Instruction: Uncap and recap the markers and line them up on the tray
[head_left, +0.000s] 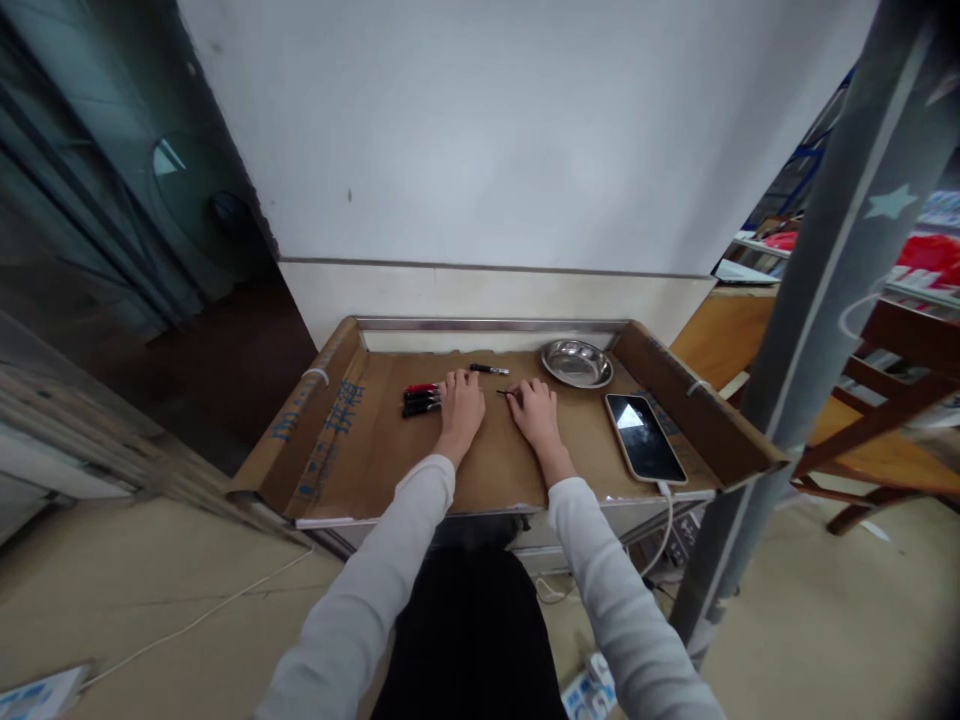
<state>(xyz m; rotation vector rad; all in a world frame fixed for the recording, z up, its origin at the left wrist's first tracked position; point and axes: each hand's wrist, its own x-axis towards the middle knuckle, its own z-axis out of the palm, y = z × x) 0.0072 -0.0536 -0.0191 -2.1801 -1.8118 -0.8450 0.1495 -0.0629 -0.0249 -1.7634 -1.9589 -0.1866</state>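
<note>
My left hand [462,402] is at the right-hand ends of several pens [421,400], its fingers curled down over them. The pens lie side by side, with red at the far one and black on the others; their right ends are hidden under the hand. My right hand [535,408] pinches a thin, dark, stick-like piece [504,392] that points left; its exact kind is too small to make out. Just beyond both hands lies a black pen part [489,370] with a clear or silvery right end.
A cardboard sheet [375,460] with raised side flaps covers the table. At the back right stands a round metal dish [576,363]. A phone [645,438] with a white cable lies near the right flap. A grey post [817,270] rises at the right.
</note>
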